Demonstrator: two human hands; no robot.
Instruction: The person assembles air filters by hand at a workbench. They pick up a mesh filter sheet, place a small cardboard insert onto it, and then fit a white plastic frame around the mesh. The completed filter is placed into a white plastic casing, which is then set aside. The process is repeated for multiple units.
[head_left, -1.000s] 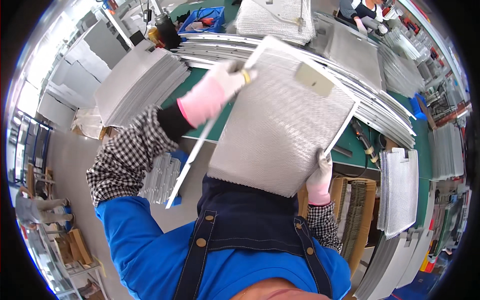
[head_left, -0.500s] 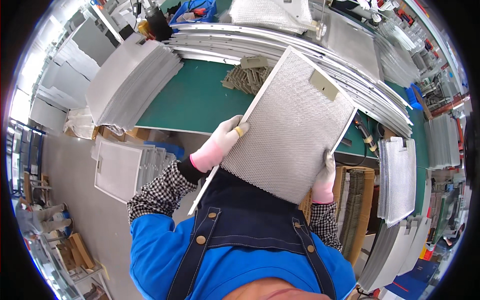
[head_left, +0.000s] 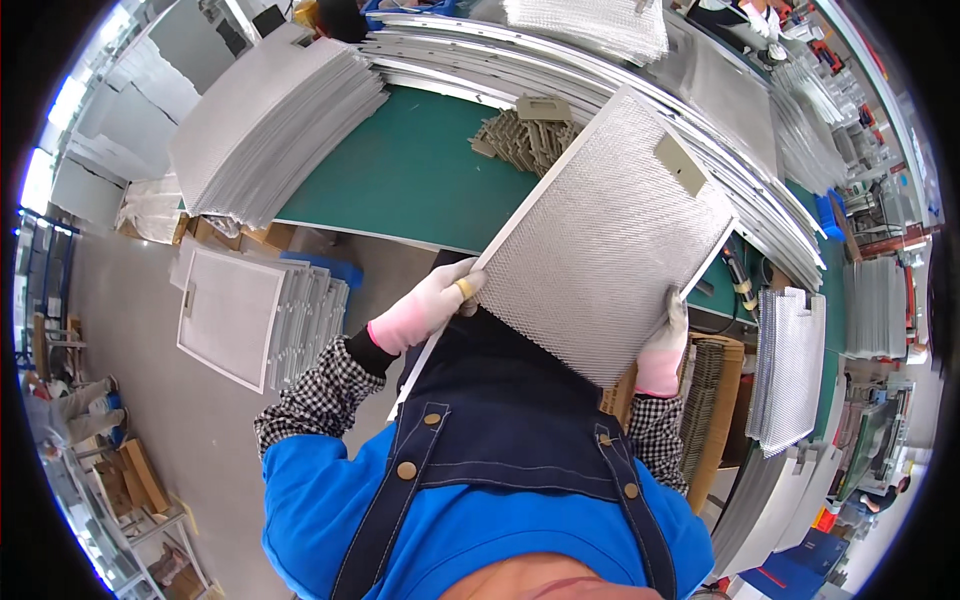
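Observation:
A silver mesh filter panel (head_left: 600, 240) is tilted in front of my body, its far corner reaching over the green table. Pale rails run along its left edge and its right-hand side, and a beige plate (head_left: 680, 167) sits near its far right edge. My left hand (head_left: 425, 307), in a white and pink glove with a yellow band on one finger, is closed on the left rail. On the panel's lower right edge my gloved right hand (head_left: 662, 348) grips with the thumb on top. The left rail sticks out past the mesh beneath my left hand.
Beige plates (head_left: 530, 135) lie heaped on the green table (head_left: 400, 180) beside long metal rails (head_left: 440, 65). A stack of mesh sheets (head_left: 270, 120) stands at left, framed panels (head_left: 230, 315) below it. A power screwdriver (head_left: 740, 280) and a cardboard box (head_left: 715, 420) are at right.
The view has shifted a little, and the panel appears slightly more to the right. Both hands keep their grip; the left now sits slightly lower along the rail.

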